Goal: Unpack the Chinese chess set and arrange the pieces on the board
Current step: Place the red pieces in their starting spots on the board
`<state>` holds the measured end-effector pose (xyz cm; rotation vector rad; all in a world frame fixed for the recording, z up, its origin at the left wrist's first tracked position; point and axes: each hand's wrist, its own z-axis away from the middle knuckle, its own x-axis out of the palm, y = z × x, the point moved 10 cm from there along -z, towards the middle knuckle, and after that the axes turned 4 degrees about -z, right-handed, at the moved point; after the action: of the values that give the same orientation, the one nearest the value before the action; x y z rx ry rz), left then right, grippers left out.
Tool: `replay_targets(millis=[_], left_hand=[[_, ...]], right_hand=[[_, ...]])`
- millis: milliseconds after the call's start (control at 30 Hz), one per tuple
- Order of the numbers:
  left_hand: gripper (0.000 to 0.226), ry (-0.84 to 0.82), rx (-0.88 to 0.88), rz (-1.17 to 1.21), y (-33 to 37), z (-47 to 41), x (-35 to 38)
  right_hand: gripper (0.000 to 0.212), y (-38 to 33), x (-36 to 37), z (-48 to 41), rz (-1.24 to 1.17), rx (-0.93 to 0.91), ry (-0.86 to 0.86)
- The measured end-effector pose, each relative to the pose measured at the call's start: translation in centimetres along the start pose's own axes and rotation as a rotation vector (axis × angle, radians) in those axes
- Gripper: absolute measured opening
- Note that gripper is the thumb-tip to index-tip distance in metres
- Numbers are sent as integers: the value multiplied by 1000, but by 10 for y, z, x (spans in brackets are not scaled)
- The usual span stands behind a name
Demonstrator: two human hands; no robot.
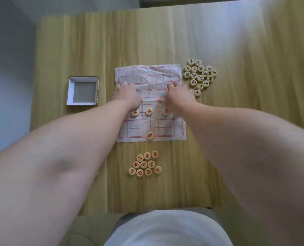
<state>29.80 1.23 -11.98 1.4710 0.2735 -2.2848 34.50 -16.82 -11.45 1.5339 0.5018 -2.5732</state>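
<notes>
On the pale wood-grain laminate worktop (236, 121), seen from the head camera:

- Board, 1: a creased white paper sheet printed with a red grid (142, 73), lying flat at the centre, its edges slightly wavy.
- Pieces on the board, 4 visible: round, flat discs of light wood with red characters. Three stood in a row across the middle (149, 111), the outer two partly covered by the wrists. One stood alone at the centre of the near edge line (149, 135).
- Loose red-marked wooden discs, 10: a tight cluster (143, 164) on the worktop just near of the sheet, faces up, touching one another.
- Loose black-marked wooden discs, 16: a cluster (200, 78) on the worktop just beside the sheet's far right corner.
- Box, 1: a shallow square white cardboard tray (70, 91) with a grey floor and a printed outer wall, open and nothing in it, well left of the sheet.
- Left hand (125, 94): palm down on the far left part of the sheet, fingers (123, 84) straight and close together, pressed on the paper.
- Right hand (178, 94): likewise palm down on the far right part, fingers (174, 84) together on the paper, pinching nothing visible.
</notes>
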Motion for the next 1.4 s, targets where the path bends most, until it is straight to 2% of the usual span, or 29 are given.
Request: replay_targets(millis=[433,700,833,1000,1200,1400], left_hand=[[41,45,-9,10,-7,-52,-13],[35,236,67,65,-13,-20,-34],[28,273,85,121,-25,28,-21],[22,184,104,212,-39,82,22],[20,28,180,250,-46,148,70],[35,-64,216,187,-47,203,103]], right_hand=[[52,-13,-7,-60,70,-58,-81],[56,-22,-9,-27,49,-93,153],[41,-29,14,23,-25,-90,185],[30,-24,53,94,-154,29,139],[33,-16,93,168,-258,199,68],[42,-11,127,213,-344,303,-32]])
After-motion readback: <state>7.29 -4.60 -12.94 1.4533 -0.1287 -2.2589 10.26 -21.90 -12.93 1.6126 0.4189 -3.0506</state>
